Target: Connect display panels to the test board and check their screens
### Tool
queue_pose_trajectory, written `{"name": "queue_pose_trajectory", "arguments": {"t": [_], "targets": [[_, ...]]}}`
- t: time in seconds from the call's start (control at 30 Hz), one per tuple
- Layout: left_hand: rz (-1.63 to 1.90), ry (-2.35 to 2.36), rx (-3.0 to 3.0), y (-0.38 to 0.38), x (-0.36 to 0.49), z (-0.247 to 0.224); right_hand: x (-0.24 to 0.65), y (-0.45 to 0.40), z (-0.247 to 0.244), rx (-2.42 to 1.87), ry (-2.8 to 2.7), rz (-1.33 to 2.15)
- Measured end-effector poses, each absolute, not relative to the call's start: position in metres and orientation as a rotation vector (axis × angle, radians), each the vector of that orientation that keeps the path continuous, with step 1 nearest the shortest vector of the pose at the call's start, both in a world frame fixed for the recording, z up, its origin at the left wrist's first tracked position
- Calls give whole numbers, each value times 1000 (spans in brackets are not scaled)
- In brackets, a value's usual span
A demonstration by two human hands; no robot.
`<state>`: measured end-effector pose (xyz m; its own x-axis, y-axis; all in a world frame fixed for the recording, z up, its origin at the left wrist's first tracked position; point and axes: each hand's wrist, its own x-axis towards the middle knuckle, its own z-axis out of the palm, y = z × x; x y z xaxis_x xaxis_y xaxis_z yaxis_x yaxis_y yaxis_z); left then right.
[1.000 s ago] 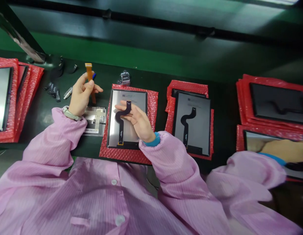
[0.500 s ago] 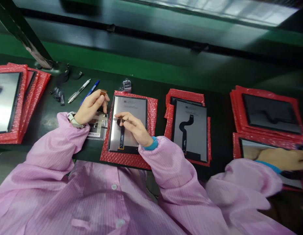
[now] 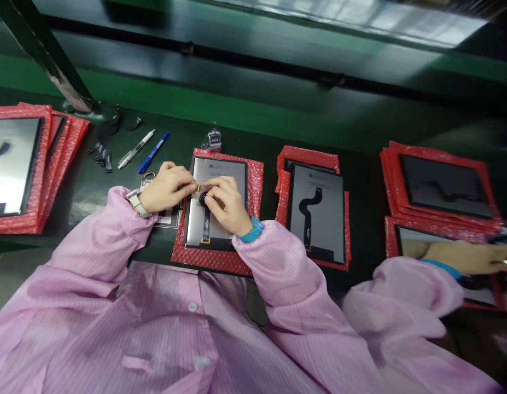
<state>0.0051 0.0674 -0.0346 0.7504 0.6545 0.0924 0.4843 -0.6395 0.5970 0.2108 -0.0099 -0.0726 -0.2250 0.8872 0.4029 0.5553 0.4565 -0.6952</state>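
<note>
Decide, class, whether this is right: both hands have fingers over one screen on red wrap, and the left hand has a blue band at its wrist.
The band's side is wrong: the head view shows the blue band at the wrist of the right hand, not the left hand. Both do have fingers over one screen on red wrap.

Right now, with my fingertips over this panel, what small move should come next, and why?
Probably line up the amber strip with the black ribbon: the strip shows at the fingertips of the left hand, the ribbon reaches up to the right hand close by, and whether they touch is unclear.
</note>
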Motion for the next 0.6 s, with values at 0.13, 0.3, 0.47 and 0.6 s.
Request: {"name": "queue_pose_trajectory", "arguments": {"t": [0.13,0.3,0.47,0.6], "targets": [[369,805,2431,64,9,-36,209,-10,-74,-1240,-1909,497],[350,772,2413,63,11,-39,209,-9,-75,-1288,-1892,508],[354,778,2429,62,11,-39,209,-9,-75,-1273,-1899,513],[363,793,2467,61,12,-39,209,-9,-78,-1212,-1907,499]]}}
